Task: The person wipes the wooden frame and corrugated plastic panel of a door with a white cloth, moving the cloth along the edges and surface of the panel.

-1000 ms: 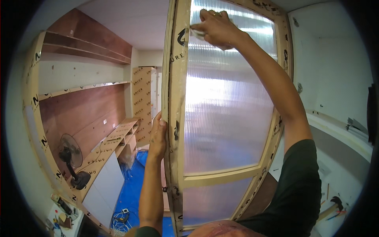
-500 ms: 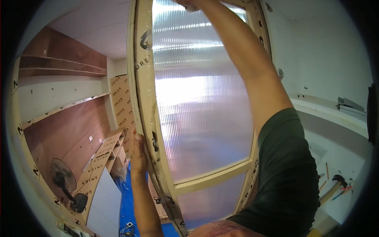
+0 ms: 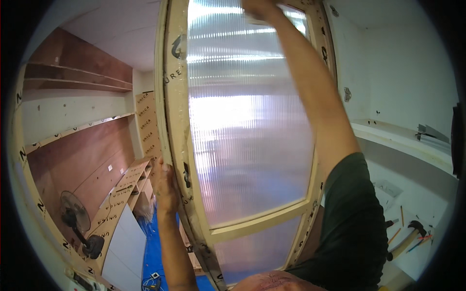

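A tall door in a cream frame stands upright before me, its frame covered in printed protective film. It holds a large ribbed translucent panel, with a smaller lower panel below a cross rail. My left hand is closed on the door's left edge, thumb toward me. High up, my right hand is at the top of the large panel, smeared by motion and partly cut off by the picture's upper edge. Whether it holds anything cannot be made out.
On the left, a fan stands on a long low cabinet, and blue sheeting covers the floor. At right are a white shelf, metal pieces, a hammer and pencils. A hinge shows beside the door.
My right hand has moved to the right across the top of the panel. My left hand keeps its hold on the door edge. The view has shifted slightly.
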Demonstrator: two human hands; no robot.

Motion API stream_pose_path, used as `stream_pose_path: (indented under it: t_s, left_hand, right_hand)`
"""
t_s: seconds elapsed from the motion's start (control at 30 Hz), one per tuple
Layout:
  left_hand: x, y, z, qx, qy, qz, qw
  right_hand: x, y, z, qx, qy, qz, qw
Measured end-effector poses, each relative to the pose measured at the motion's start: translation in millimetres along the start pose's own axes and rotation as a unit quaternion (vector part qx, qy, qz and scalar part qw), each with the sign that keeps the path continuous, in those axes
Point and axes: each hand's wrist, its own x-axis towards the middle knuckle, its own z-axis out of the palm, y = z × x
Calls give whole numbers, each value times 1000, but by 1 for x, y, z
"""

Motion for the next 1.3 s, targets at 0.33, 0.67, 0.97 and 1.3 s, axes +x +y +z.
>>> stream_pose_path:
  t_s: [0.33, 0.67, 0.97, 1.3]
  left_hand:
    - [-5, 0, -3, 29, 14, 22, 999]
    - [-6, -4, -4, 32, 77, -1, 996]
    - [-7, -12, -2, 51, 107, -24, 993]
    - [-12, 3, 7, 30, 71, -20, 997]
  right_hand:
    - [-31, 8, 4, -68, 60, -123, 988]
    - [-27, 182, -27, -400, 65, 43, 913]
    - [-272, 221, 20, -316, 61, 58, 945]
    - [-558, 181, 36, -368, -166, 25, 914]
